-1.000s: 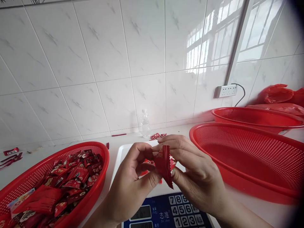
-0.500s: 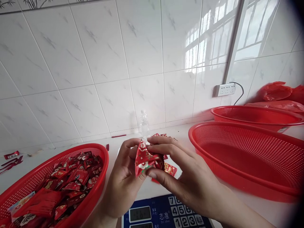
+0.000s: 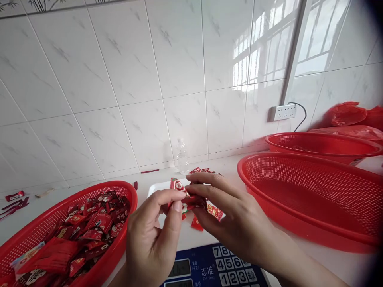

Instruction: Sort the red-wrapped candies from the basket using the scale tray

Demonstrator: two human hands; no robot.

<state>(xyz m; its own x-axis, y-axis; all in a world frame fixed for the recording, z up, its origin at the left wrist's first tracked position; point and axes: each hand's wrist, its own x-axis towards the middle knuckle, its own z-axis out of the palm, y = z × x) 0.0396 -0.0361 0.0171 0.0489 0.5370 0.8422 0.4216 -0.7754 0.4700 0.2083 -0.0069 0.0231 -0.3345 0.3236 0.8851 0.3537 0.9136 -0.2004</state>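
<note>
Above a blue-fronted weighing scale (image 3: 206,268), both hands hold one red printed packet (image 3: 184,207) between them. Thumb and forefinger of my left hand (image 3: 154,231) pinch its left end. The fingers of my right hand (image 3: 236,219) close round its right side, and much of the packet is hidden there. More red packets (image 3: 214,211) lie on the white scale pan (image 3: 157,187) beneath my hands. To the left stands a red perforated basket (image 3: 131,199) with many small red wrapped packets (image 3: 95,223) in it.
Two red perforated baskets (image 3: 299,215) stand at the right, one behind the other. A clear plastic bottle (image 3: 182,155) is by the tiled wall. Red plastic bags (image 3: 348,115) lie at the back right, near a power strip (image 3: 284,112). Red scraps (image 3: 14,203) lie far left.
The packet has been tipped flatter and lower between my hands. My left fingers have shifted from supporting its side to pinching its end, with the thumb now in front.
</note>
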